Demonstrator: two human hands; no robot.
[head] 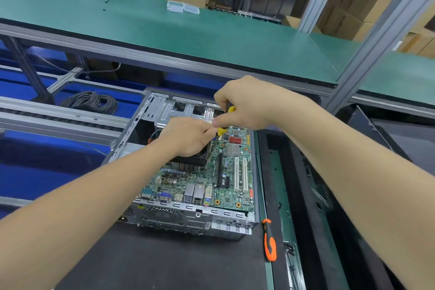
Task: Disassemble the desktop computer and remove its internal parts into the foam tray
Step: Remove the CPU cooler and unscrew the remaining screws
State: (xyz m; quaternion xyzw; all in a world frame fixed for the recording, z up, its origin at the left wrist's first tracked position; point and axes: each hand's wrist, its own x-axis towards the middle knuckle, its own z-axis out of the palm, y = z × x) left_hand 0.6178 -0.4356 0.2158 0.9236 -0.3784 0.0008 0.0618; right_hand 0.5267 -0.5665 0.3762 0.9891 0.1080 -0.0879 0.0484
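Observation:
An open desktop computer case (179, 218) lies on a black mat, its green motherboard (231, 181) exposed. My right hand (244, 103) grips a yellow-handled screwdriver (222, 130) held upright over the board's far part. My left hand (188, 135) rests on top of the black CPU cooler fan (190, 160), its fingertips touching the screwdriver's lower end. The screwdriver's tip is hidden behind my left hand. A black foam tray (294, 172) lies to the right of the case.
An orange-and-black screwdriver (269, 240) lies on the mat by the case's near right corner. A coil of black cable (90, 101) sits at the back left. A green shelf (164, 23) with small clear plastic boxes (182, 6) runs overhead; cardboard boxes stand behind it.

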